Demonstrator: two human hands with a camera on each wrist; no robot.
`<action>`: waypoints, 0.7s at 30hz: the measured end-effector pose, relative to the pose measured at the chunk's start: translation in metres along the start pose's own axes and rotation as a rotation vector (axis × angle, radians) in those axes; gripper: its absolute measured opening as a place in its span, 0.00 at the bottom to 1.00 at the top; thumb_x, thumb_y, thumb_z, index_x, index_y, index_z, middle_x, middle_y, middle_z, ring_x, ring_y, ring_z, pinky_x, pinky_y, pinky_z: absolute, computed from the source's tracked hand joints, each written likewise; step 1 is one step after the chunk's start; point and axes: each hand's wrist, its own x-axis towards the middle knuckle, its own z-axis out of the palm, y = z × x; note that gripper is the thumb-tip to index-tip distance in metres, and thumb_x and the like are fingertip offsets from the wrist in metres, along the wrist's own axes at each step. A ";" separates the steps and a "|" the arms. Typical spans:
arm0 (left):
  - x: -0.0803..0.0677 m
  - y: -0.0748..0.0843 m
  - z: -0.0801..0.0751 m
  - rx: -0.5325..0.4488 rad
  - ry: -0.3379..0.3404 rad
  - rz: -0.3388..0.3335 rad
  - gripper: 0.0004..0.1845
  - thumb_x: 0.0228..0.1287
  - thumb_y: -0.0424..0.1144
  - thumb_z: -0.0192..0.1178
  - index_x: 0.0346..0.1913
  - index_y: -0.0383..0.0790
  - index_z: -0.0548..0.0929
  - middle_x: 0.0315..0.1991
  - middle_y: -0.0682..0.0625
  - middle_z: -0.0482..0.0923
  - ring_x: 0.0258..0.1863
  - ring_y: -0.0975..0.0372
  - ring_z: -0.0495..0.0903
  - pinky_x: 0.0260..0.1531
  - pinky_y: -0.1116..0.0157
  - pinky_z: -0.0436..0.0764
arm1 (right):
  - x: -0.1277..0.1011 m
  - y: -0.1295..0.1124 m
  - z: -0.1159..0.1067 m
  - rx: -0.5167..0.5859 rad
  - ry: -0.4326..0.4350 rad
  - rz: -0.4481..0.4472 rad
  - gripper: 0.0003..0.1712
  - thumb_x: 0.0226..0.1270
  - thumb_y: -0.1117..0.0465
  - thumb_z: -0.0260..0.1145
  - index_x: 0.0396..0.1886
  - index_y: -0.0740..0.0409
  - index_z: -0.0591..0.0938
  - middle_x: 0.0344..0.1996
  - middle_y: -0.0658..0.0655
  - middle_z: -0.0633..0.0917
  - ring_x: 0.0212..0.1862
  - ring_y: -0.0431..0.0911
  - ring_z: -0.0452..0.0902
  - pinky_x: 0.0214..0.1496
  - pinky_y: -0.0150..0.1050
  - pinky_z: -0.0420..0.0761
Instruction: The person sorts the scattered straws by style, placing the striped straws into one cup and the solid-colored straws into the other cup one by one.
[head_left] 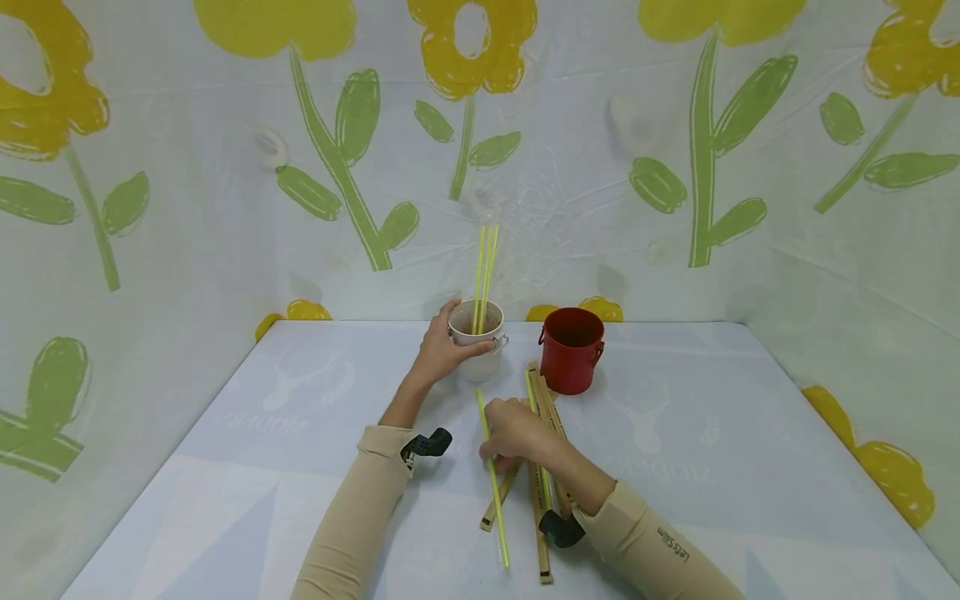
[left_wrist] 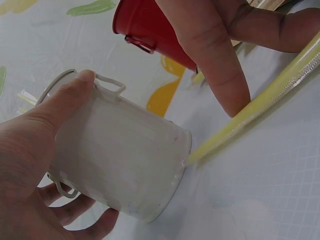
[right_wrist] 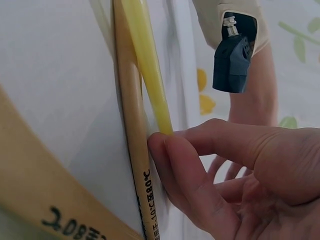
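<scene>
My left hand [head_left: 442, 348] grips a small white bucket [head_left: 480, 343] at the far middle of the table; its thumb lies on the rim [left_wrist: 82, 80]. Thin yellow straws [head_left: 484, 267] stand upright in that bucket. My right hand [head_left: 506, 433] is down on the table over a long yellow straw [head_left: 491, 467] that lies flat and points at the bucket's base. Its fingertips [right_wrist: 165, 150] close on the straw [right_wrist: 147, 75], beside a wooden stick [right_wrist: 131, 130]. A finger [left_wrist: 220, 75] presses down next to the straw [left_wrist: 260, 110].
A red bucket [head_left: 572, 350] stands right of the white one, close to my right hand. Several wooden sticks [head_left: 540, 500] lie fanned under my right wrist. The table [head_left: 750, 433] is walled on three sides by a flower-print sheet.
</scene>
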 end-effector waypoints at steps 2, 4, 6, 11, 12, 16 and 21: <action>0.000 -0.001 0.000 -0.002 -0.002 0.000 0.56 0.48 0.54 0.76 0.77 0.48 0.53 0.68 0.39 0.64 0.67 0.46 0.67 0.63 0.43 0.69 | 0.000 0.001 -0.001 0.003 -0.009 -0.004 0.17 0.56 0.62 0.76 0.41 0.62 0.80 0.23 0.57 0.81 0.19 0.45 0.83 0.27 0.32 0.82; 0.001 -0.001 0.000 0.000 -0.003 0.000 0.56 0.49 0.54 0.76 0.77 0.49 0.53 0.68 0.39 0.64 0.67 0.46 0.67 0.63 0.43 0.69 | 0.001 0.001 -0.001 0.009 -0.017 -0.006 0.16 0.56 0.62 0.76 0.41 0.61 0.80 0.23 0.57 0.81 0.19 0.44 0.83 0.27 0.32 0.82; 0.001 -0.001 0.000 0.000 -0.004 -0.002 0.56 0.49 0.54 0.76 0.77 0.49 0.53 0.68 0.39 0.64 0.67 0.46 0.67 0.63 0.43 0.69 | 0.002 0.002 -0.002 0.014 -0.021 -0.008 0.16 0.56 0.63 0.75 0.41 0.61 0.80 0.24 0.57 0.81 0.20 0.44 0.84 0.27 0.32 0.82; 0.000 0.000 0.000 0.005 -0.001 -0.006 0.56 0.49 0.55 0.75 0.77 0.49 0.54 0.68 0.40 0.64 0.67 0.46 0.67 0.63 0.43 0.68 | 0.003 0.004 -0.003 0.037 -0.034 -0.006 0.15 0.57 0.63 0.75 0.41 0.61 0.80 0.24 0.57 0.82 0.20 0.44 0.84 0.28 0.32 0.82; 0.000 0.000 0.000 0.005 -0.001 -0.006 0.56 0.49 0.55 0.75 0.77 0.50 0.54 0.68 0.39 0.64 0.67 0.46 0.67 0.63 0.42 0.68 | 0.004 0.004 -0.003 0.043 -0.037 -0.003 0.15 0.57 0.63 0.75 0.42 0.61 0.80 0.24 0.57 0.82 0.20 0.44 0.84 0.28 0.32 0.83; 0.001 0.000 0.000 0.009 -0.001 -0.006 0.56 0.49 0.55 0.75 0.77 0.50 0.54 0.68 0.39 0.64 0.67 0.46 0.67 0.63 0.42 0.68 | 0.004 0.004 -0.004 0.050 -0.041 0.001 0.20 0.57 0.62 0.75 0.47 0.62 0.80 0.24 0.57 0.82 0.20 0.44 0.84 0.29 0.32 0.83; 0.001 -0.001 0.000 0.015 0.001 -0.007 0.56 0.49 0.55 0.75 0.77 0.50 0.54 0.68 0.39 0.64 0.67 0.46 0.67 0.63 0.42 0.68 | 0.004 0.005 -0.005 0.055 -0.040 -0.004 0.26 0.57 0.61 0.75 0.55 0.63 0.78 0.26 0.56 0.82 0.20 0.44 0.84 0.29 0.32 0.82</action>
